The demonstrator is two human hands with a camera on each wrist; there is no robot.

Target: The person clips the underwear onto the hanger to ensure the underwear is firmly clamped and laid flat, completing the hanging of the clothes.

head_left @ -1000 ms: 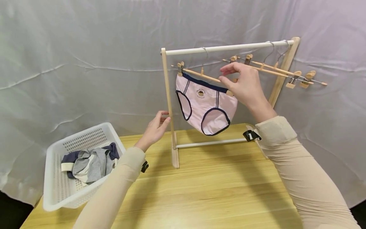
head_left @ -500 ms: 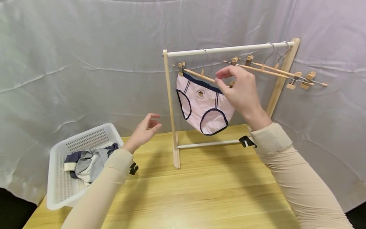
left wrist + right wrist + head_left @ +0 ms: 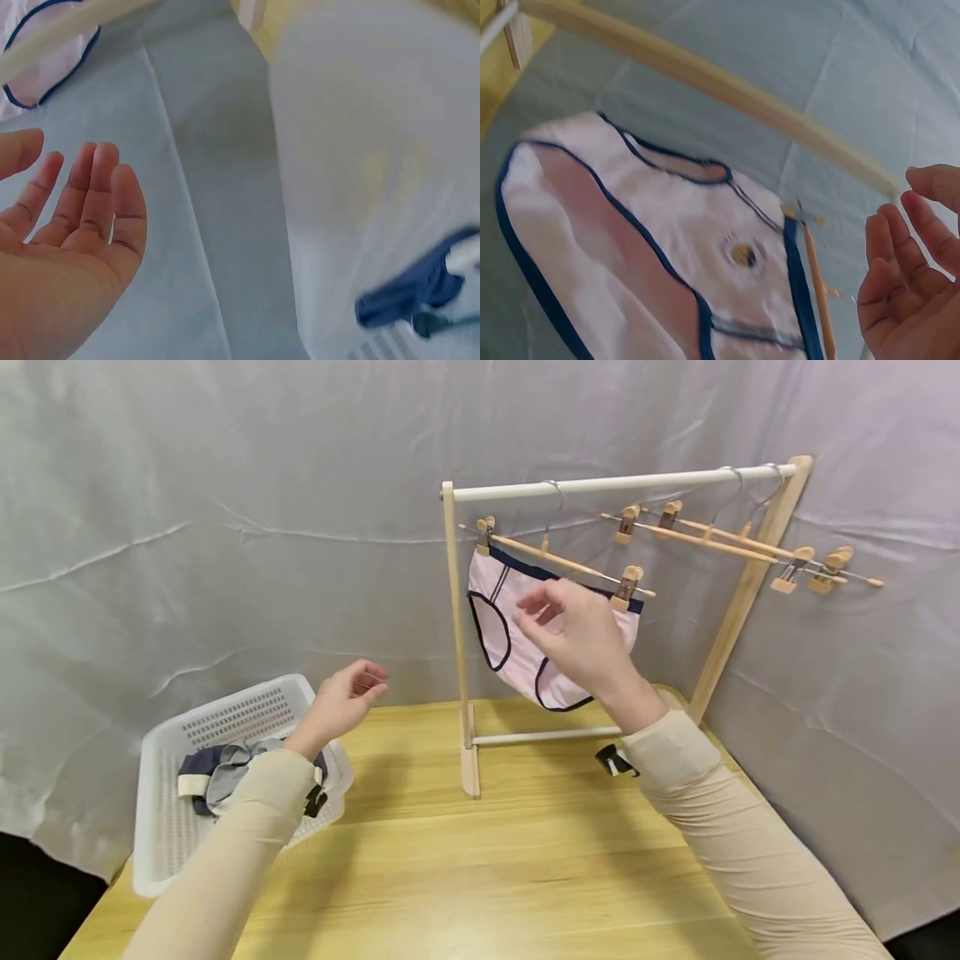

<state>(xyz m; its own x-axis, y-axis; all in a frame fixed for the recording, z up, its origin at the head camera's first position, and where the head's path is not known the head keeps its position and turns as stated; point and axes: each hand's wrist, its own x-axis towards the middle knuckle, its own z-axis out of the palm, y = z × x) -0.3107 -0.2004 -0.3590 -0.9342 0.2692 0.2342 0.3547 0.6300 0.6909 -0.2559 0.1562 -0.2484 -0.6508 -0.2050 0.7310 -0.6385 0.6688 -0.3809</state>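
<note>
Pink underpants [image 3: 525, 578] with navy trim and a small printed motif hang from a wooden clip hanger [image 3: 558, 558], a clip at each end of the waistband. In the head view my right hand [image 3: 581, 631] is in front of them, fingers loosely bent and holding nothing; the right wrist view shows that hand [image 3: 915, 277] apart from the cloth. My left hand [image 3: 337, 706] hovers by the right side of a white basket [image 3: 161, 827], its fingers relaxed and nothing in them. Grey, navy and cream clothes [image 3: 225, 772] lie in the basket, partly hidden by my left arm.
The hanger hooks over the white rail [image 3: 622, 483] of a wooden rack, whose left post [image 3: 456, 627] stands between my hands. Two bare clip hangers [image 3: 708, 539] hang at the rail's right end. Behind everything falls a grey curtain [image 3: 300, 527].
My right hand has come away from the hanger's right clip, moving down and left. My left hand has left the rack's post and moved left toward the basket.
</note>
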